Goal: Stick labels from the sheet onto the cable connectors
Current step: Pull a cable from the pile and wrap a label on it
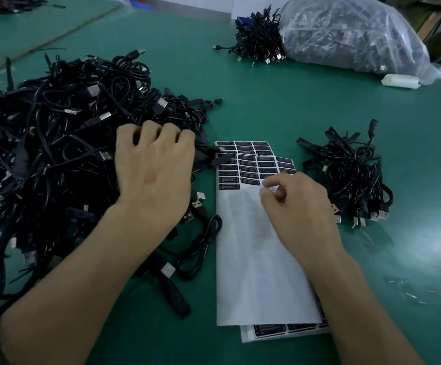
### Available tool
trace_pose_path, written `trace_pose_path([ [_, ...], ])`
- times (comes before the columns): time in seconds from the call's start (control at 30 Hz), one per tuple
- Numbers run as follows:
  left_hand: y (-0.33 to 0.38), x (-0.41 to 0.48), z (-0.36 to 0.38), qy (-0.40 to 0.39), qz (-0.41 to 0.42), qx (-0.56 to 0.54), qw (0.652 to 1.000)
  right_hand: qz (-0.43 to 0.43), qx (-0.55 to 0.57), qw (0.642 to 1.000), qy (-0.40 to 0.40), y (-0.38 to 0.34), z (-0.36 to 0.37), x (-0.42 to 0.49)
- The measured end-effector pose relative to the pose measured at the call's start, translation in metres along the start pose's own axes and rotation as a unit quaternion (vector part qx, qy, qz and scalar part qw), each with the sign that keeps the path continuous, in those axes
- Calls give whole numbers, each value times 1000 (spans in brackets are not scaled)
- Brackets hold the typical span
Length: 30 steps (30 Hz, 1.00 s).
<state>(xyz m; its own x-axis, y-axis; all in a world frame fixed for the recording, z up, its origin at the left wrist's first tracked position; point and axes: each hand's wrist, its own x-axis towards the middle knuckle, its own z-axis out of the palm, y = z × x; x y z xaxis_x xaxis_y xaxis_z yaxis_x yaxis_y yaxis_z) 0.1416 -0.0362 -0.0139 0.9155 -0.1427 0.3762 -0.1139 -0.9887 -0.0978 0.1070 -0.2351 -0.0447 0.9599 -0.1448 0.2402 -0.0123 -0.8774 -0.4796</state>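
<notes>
A white label sheet (253, 259) lies in front of me on the green table, with several black labels (251, 164) left in rows at its far end. My right hand (301, 214) rests on the sheet, thumb and forefinger pinching at the edge of a label near the lowest row. My left hand (156, 164) reaches into the big tangle of black USB cables (56, 143) on the left, fingers curled round a cable whose black connector (219, 158) lies over the sheet's far left corner.
A smaller heap of cables (351, 177) sits right of the sheet. Another label sheet (280, 331) pokes out underneath. Far back lie a cable bundle (259, 40), a clear plastic bag of cables (351, 35) and a white block (401, 80).
</notes>
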Motion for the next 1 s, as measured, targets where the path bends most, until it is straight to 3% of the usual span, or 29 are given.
trace_pose_path([
  [0.17,0,7,2,-25,-28,34,999,2,5,1000,-9,1,0,-1],
  [0.3,0,10,7,-1,-41,9,999,-1,5,1000,-11,0,-1,-1],
  [0.53,-3,6,11,137,-45,-84,986,2,3,1000,-19,-1,-1,-1],
  [0.73,1,3,7,260,51,-178,948,-27,65,996,47,1,2,0],
  [0.87,4,4,10,254,155,-277,914,-51,166,981,86,-2,2,1],
  [1.0,7,4,10,232,179,-335,895,-138,172,969,110,-3,1,4],
])
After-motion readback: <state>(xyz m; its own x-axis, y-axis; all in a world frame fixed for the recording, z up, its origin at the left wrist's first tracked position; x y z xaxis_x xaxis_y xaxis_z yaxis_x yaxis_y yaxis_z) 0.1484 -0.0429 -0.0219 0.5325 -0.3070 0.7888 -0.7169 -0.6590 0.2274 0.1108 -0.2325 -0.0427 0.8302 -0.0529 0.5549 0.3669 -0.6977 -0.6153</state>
